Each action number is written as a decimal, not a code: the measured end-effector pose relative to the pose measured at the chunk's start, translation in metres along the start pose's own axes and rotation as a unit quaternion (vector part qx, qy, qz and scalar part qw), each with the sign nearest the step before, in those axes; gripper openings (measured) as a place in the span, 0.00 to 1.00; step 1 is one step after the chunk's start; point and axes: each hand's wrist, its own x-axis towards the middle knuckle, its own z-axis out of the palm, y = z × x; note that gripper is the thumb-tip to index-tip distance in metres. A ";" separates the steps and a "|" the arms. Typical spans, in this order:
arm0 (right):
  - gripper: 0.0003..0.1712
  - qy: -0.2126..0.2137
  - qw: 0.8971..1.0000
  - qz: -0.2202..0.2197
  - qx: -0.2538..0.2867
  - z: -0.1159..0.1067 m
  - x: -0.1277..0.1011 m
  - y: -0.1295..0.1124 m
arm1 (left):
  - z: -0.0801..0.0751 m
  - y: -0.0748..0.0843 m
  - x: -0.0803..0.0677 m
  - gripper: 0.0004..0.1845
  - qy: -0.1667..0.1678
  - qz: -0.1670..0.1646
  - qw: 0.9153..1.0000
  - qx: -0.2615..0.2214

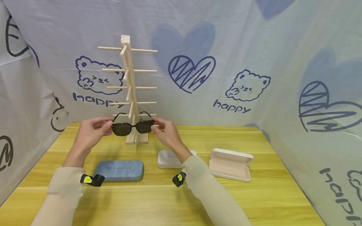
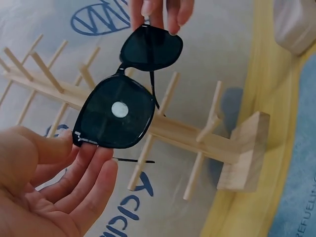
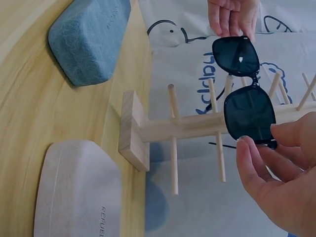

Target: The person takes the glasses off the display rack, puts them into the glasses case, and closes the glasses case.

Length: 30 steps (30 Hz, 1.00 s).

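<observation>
A pair of black sunglasses (image 1: 122, 129) is held level between both hands, lenses toward me and temples unfolded toward the rack. My left hand (image 1: 91, 131) pinches the frame's left outer corner between thumb and fingers. At the opposite corner, my right hand (image 1: 167, 131) pinches it the same way. Right behind them stands a wooden display rack (image 1: 130, 78), an upright post with pegs on both sides. In the left wrist view the sunglasses (image 2: 118, 111) overlap the post. The right wrist view shows the sunglasses (image 3: 249, 112) in front of the rack's lower pegs.
On the wooden table (image 1: 135, 204) lie a closed blue glasses case (image 1: 121, 171), a closed white case (image 1: 167, 159) partly behind my right forearm, and an open white case (image 1: 230, 168) with a pale lining. A printed cloth (image 1: 195, 37) hangs behind and at the sides.
</observation>
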 end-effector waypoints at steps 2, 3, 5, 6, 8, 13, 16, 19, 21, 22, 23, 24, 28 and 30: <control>0.25 0.008 1.000 -0.008 -0.005 -0.003 -0.001 -0.001 | -0.002 0.003 -0.002 0.25 -0.012 -0.001 1.000 -0.011; 0.24 0.013 1.000 -0.012 -0.007 -0.004 -0.001 -0.001 | -0.002 0.004 -0.003 0.25 -0.018 -0.001 1.000 -0.016; 0.23 0.021 1.000 -0.020 -0.010 -0.006 -0.002 0.000 | -0.003 0.006 -0.005 0.26 -0.032 -0.003 0.999 -0.025; 0.23 0.026 0.999 -0.024 -0.011 -0.007 -0.003 0.000 | -0.004 0.006 -0.005 0.27 -0.039 -0.003 0.999 -0.032; 0.22 0.034 0.999 -0.033 -0.010 -0.009 -0.005 0.001 | -0.004 0.008 -0.007 0.27 -0.052 -0.003 0.998 -0.047; 0.21 0.043 0.998 -0.048 0.001 -0.013 -0.010 0.002 | -0.006 0.010 -0.012 0.26 -0.077 -0.010 0.994 -0.081; 0.20 0.045 0.998 -0.049 0.008 -0.016 -0.015 0.001 | -0.007 0.012 -0.015 0.20 -0.089 -0.012 0.991 -0.101; 0.20 0.047 0.998 -0.049 0.012 -0.020 -0.021 0.000 | -0.008 0.013 -0.018 0.14 -0.100 -0.013 0.988 -0.120; 0.20 0.048 0.998 -0.048 0.013 -0.021 -0.024 -0.001 | -0.007 0.015 -0.019 0.15 -0.106 -0.013 0.986 -0.128; 0.20 0.049 0.997 -0.050 0.014 -0.022 -0.026 -0.002 | -0.007 0.015 -0.020 0.17 -0.109 -0.014 0.986 -0.127; 0.20 0.049 0.997 -0.053 0.015 -0.023 -0.028 -0.002 | -0.007 0.016 -0.021 0.20 -0.111 -0.015 0.985 -0.128; 0.20 0.050 0.997 -0.055 0.018 -0.024 -0.030 -0.002 | -0.007 0.017 -0.022 0.23 -0.115 -0.015 0.985 -0.126; 0.19 0.053 0.996 -0.056 0.035 -0.027 -0.037 -0.002 | -0.005 0.019 -0.027 0.33 -0.126 -0.015 0.986 -0.109; 0.19 0.053 0.996 -0.050 0.047 -0.029 -0.040 -0.001 | -0.003 0.021 -0.029 0.34 -0.129 -0.015 0.987 -0.100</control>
